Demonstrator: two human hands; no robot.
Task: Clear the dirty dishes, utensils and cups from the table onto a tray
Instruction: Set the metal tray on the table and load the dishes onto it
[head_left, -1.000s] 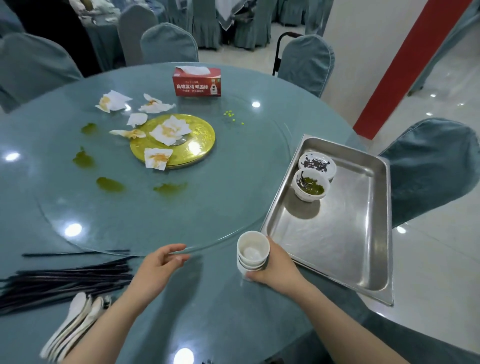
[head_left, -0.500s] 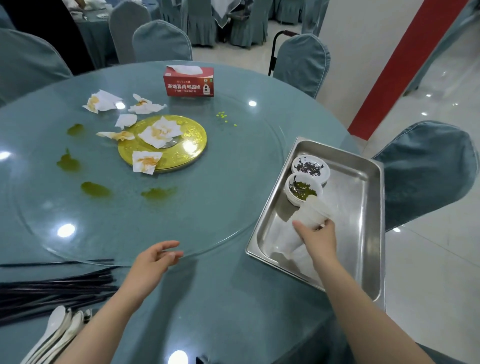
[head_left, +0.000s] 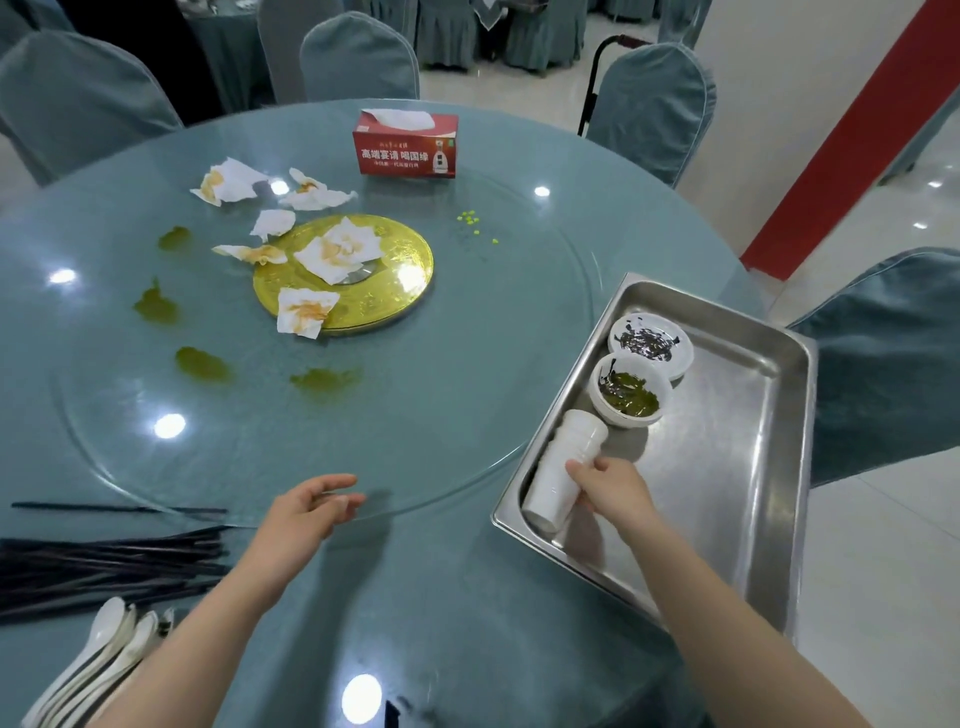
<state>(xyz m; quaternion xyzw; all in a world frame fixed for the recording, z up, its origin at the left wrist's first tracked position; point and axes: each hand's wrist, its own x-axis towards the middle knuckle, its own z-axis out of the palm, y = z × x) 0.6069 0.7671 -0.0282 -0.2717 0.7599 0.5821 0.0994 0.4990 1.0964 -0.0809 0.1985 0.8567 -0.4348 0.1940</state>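
Note:
A steel tray (head_left: 748, 499) sits at the table's right edge. Inside it, a stack of white cups (head_left: 561, 473) lies on its side along the tray's left wall, and my right hand (head_left: 610, 486) grips it near the middle. Beyond the cups stand a white bowl with green residue (head_left: 629, 399) and a white dish with dark residue (head_left: 649, 343). My left hand (head_left: 306, 512) hovers open over the rim of the glass turntable, holding nothing. Black chopsticks (head_left: 104, 558) and white spoons (head_left: 98, 660) lie at the near left.
A gold disc (head_left: 384, 280) at the turntable's centre carries stained napkins (head_left: 337, 252), with more napkins and green smears around it. A red tissue box (head_left: 405, 148) stands at the back. Covered chairs (head_left: 649, 104) ring the table.
My right hand carried the cup stack from the table into the tray and laid it on its side by the left wall. My left hand stayed near the turntable rim.

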